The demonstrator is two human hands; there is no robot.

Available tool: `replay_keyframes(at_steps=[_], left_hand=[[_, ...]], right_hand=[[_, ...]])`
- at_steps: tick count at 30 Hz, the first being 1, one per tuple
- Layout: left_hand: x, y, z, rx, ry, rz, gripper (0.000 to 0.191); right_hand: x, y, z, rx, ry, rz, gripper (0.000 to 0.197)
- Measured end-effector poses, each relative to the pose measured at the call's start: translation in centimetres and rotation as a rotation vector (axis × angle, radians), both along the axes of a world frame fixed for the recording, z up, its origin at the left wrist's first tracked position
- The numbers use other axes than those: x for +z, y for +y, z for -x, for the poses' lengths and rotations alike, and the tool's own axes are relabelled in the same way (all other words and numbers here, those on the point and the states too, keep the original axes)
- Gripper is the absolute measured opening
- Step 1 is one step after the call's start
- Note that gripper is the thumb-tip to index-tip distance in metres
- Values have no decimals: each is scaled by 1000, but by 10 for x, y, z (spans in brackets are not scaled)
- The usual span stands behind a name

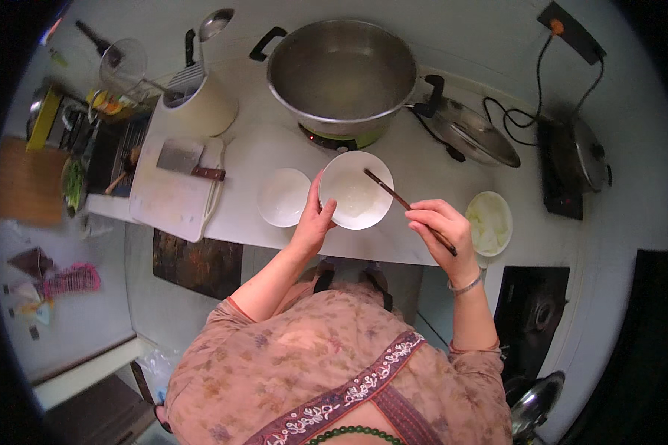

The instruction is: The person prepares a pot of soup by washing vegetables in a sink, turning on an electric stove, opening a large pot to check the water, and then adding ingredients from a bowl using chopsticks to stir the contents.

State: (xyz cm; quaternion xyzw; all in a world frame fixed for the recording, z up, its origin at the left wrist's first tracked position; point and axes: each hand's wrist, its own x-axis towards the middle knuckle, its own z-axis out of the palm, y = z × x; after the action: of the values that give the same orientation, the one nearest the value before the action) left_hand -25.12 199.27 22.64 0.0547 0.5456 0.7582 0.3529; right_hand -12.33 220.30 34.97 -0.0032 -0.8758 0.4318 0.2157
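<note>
My left hand point(313, 222) grips the rim and side of a white bowl point(356, 192), tilted so its inside faces me. A little pale, wet-looking matter lies in the bottom; I cannot tell what it is. Between the fingers of my right hand point(444, 228) are dark wooden chopsticks point(389, 192), pressed together, their tips over the inside of the bowl. A second white bowl point(281, 197) stands on the counter just left of the held one. Behind them a large steel pot point(342, 72) with cloudy liquid sits on a green electric cooker point(362, 139), whose red light is lit.
At left, a cleaver point(186, 158) lies on a white cutting board point(167, 194), near a utensil holder point(209, 108) with a ladle. A glass lid point(473, 130) and power cords lie right of the pot. A plate of pale green slices point(489, 225) stands by my right hand.
</note>
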Motion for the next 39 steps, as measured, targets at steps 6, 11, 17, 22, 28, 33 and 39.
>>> replay_keyframes(at_steps=[6, 11, 17, 22, 28, 33, 39], left_hand=[[8, 1, -26, 202, 105, 115, 68], [6, 11, -55, 356, 24, 65, 67], [-6, 7, -78, 409, 20, 27, 68], [-12, 6, -83, 347, 101, 42, 70], [-6, 7, -82, 392, -123, -89, 64], [-13, 9, -80, 346, -229, -120, 58], [-7, 16, -73, 247, -205, -105, 58]], right_hand=[[-3, 17, -12, 319, -104, -66, 14], [-6, 12, -22, 461, -112, 110, 14], [3, 57, 2, 462, -138, 22, 9], [7, 46, 8, 548, -102, -77, 10], [13, 26, -11, 645, -142, -5, 12], [14, 31, -6, 529, -71, -83, 11], [19, 28, -2, 611, -147, 25, 13]])
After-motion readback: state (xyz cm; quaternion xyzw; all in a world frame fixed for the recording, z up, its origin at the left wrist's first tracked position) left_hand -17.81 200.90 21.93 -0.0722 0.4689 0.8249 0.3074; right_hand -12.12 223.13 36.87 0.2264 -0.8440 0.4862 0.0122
